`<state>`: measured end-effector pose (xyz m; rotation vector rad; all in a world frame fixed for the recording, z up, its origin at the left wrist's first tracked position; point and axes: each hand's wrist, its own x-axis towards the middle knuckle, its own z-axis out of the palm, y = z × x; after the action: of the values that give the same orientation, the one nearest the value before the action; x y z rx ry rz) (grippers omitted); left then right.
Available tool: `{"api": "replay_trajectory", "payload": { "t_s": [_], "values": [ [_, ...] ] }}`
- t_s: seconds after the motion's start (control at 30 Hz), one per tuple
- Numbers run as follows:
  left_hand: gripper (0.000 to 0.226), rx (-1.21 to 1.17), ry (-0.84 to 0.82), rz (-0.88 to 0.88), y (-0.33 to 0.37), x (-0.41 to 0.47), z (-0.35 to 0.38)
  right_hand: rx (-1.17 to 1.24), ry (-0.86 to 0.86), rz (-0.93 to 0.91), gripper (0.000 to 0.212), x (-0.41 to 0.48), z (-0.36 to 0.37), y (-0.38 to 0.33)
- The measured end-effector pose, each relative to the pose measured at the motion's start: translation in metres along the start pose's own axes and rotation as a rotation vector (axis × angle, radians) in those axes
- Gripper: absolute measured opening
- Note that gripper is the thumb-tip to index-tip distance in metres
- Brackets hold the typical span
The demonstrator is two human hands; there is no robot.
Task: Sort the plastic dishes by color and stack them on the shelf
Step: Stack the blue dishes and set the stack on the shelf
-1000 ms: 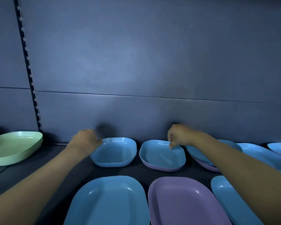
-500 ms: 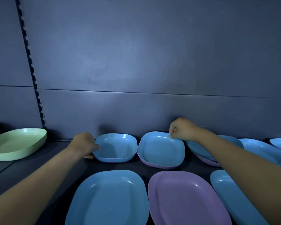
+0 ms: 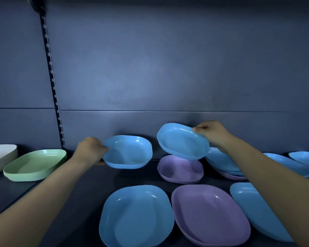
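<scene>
My left hand [image 3: 91, 150] grips the left rim of a small blue bowl [image 3: 130, 152] at the back of the dark shelf [image 3: 82, 196]. My right hand [image 3: 210, 132] pinches the far rim of a second small blue bowl [image 3: 182, 141] and holds it tilted in the air. Under it a small purple bowl [image 3: 180, 169] sits uncovered on the shelf. In front lie a large blue dish [image 3: 136, 216] and a large purple dish [image 3: 209, 214].
A green dish [image 3: 34, 164] and a white dish [image 3: 0, 157] sit at far left. More blue dishes [image 3: 221, 163], one over a purple one, line the back right, and another large blue dish [image 3: 253, 207] lies under my right forearm. The back panel stands close behind.
My right hand lifted the blue bowl off the purple bowl it was nested in, up and tilted. My left hand closed on the left blue bowl's rim.
</scene>
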<state>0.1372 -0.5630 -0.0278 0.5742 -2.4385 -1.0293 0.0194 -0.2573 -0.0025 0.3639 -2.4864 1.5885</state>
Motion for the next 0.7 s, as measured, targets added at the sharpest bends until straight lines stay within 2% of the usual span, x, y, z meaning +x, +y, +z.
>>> {"api": "replay_trajectory", "payload": {
  "t_s": [0.17,0.4,0.7],
  "values": [
    [0.022,-0.034,0.047,0.017,0.014,-0.023,-0.017,0.040,-0.016,0.046,0.022,-0.029,-0.013,-0.010],
    [0.016,-0.128,0.053,-0.006,0.025,-0.068,-0.037,0.216,-0.072,0.167,0.010,-0.073,-0.040,-0.019],
    [0.014,-0.145,0.068,-0.064,0.027,-0.146,-0.033,0.394,-0.312,0.344,0.013,-0.128,-0.069,-0.007]
  ]
}}
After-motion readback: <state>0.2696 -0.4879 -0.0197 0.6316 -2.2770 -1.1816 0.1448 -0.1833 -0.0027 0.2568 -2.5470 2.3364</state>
